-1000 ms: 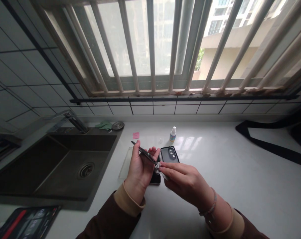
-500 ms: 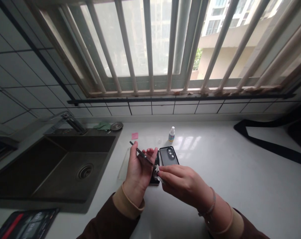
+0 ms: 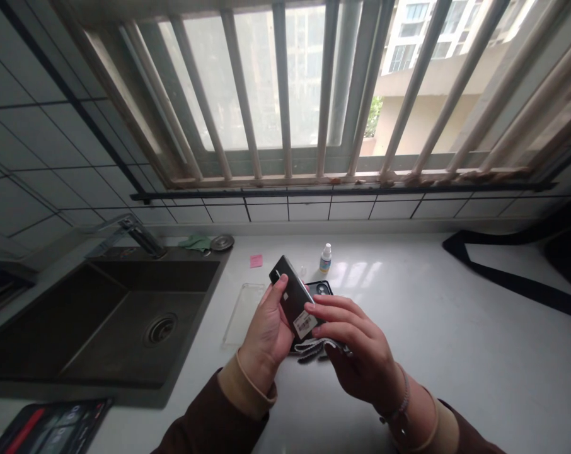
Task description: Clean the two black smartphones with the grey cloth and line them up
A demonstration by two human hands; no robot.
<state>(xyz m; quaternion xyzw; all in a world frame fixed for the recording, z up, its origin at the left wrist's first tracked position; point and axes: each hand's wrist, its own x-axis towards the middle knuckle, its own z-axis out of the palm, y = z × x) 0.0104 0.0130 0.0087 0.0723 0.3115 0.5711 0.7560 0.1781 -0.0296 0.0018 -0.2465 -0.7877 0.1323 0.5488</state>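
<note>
My left hand [image 3: 266,331] holds a dark phone [image 3: 295,294] up over the white counter [image 3: 432,328], its back facing me, with a white barcode sticker near its lower end. My right hand [image 3: 356,343] meets the phone's lower end with its fingertips and keeps a small grey-and-white cloth [image 3: 314,348] tucked under the fingers. Behind the phone lies a black phone case [image 3: 324,288], only its top edge showing. A clear case [image 3: 242,310] lies flat on the counter to the left.
A dark sink [image 3: 106,315] with a faucet [image 3: 141,236] fills the left. A small white dropper bottle [image 3: 326,257] and a pink sticky note [image 3: 256,260] stand farther back. A black strap [image 3: 507,277] crosses the right. A dark printed card [image 3: 49,425] lies bottom left.
The phone was held edge-on while the right hand rubbed its lower end with the cloth. It has been turned so its back faces me, and the cloth has dropped below the right fingers.
</note>
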